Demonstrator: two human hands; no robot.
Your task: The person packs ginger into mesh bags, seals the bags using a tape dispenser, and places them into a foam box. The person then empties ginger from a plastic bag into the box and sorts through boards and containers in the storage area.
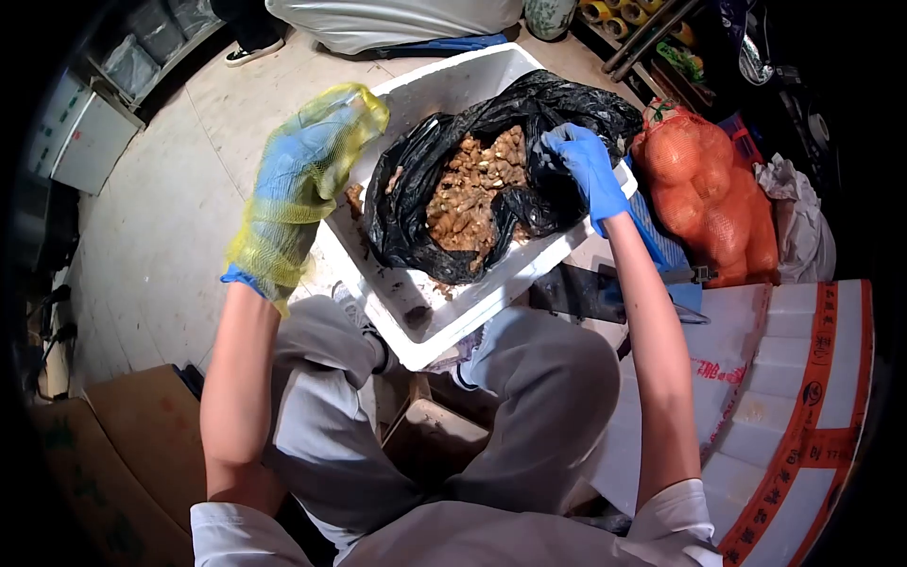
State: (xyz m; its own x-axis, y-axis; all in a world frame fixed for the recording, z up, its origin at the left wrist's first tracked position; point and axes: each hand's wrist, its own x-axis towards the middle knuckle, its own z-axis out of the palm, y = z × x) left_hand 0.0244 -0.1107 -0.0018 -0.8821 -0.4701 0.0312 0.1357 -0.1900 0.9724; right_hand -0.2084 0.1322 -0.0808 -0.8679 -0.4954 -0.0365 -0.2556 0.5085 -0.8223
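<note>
While the person sits with knees apart, a white foam box (472, 80) is positioned in front of the knees, its near corner pointing toward the body. A black plastic bag (402, 208) lies inside the box, its mouth open and its edges bunched. Knobbly brown roots (468, 203) fill the opening of the bag; a few small pieces lie outside it, on the bottom of the box.

The left hand (331, 137) is raised at the left edge of the box. It wears a blue glove (241, 277), and a yellow net (260, 231) covers the glove from the fingertips to the wrist. The fingers are bunched within the net; whether they grip anything cannot be told.

The right hand (583, 161), also gloved in blue, is placed over the right part of the black plastic bag. Its fingers are bent and drawn together at the plastic; whether they pinch it cannot be told.

To the right of the box is a red net sack (723, 203) filled with round items, with a crumpled white bag (798, 217) beside it. Nearer the body, on the same side, are white panels (756, 378) with red printed tape. Brown cardboard (142, 454) lies at the lower left. Another person's shoe (253, 52) rests on the floor (161, 208) at the upper left.
</note>
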